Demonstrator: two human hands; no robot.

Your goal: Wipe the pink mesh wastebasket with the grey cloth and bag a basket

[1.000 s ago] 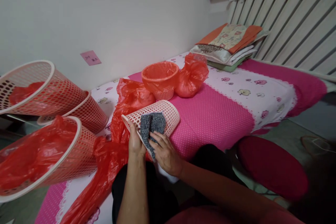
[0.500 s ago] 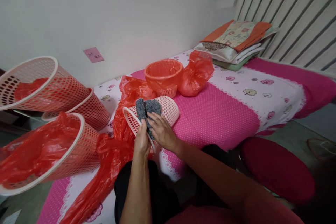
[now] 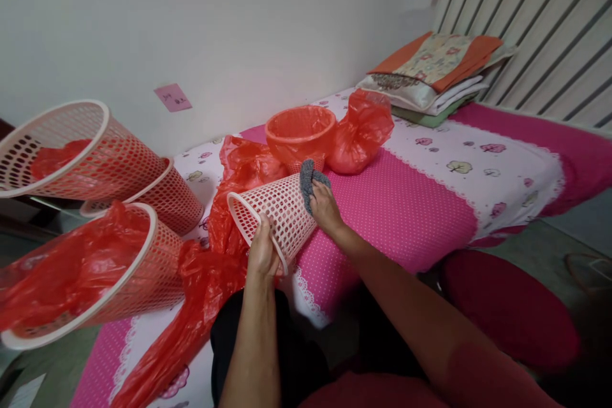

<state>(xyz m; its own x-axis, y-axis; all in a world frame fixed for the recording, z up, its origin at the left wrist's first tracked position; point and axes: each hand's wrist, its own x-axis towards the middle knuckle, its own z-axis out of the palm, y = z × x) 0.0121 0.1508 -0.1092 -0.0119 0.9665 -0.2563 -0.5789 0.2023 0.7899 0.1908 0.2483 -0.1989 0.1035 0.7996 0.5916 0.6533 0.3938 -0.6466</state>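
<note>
A pale pink perforated plastic basket (image 3: 280, 204) lies on its side on the bed edge, its mouth toward the lower left. My left hand (image 3: 262, 252) grips the rim, thumb on the outer wall and the other fingers mostly hidden. At the base end, my right hand (image 3: 325, 205) presses a dark grey cloth (image 3: 308, 183) against the basket, fingers closed around it. Right behind stands a small basket (image 3: 300, 134) lined with a red plastic bag.
Several baskets (image 3: 157, 268) with red bags lie at the left. A loose red bag (image 3: 205, 274) trails over the bedspread (image 3: 382, 204). A knotted red bag (image 3: 361, 134) and folded bedding (image 3: 433, 76) are farther right. A dark red stool (image 3: 507, 306) stands beside the bed.
My right hand has slid the grey cloth from near the basket's rim along the wall to its base. My left hand still holds the rim.
</note>
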